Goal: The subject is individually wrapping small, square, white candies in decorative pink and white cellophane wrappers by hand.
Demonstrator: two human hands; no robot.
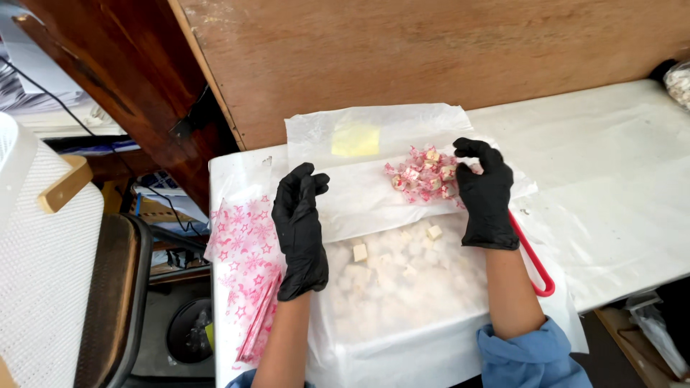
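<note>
Right hand (pixel 486 188) touches pink-wrapped candies (pixel 424 174).

Black gloves on left hand (pixel 299 230) & right hand (pixel 487 194); blue sleeves pushed up, forearms bare.

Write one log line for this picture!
left hand: open, on white sheet | right hand: touching wrapped candies | unwrapped cubes: below
</note>
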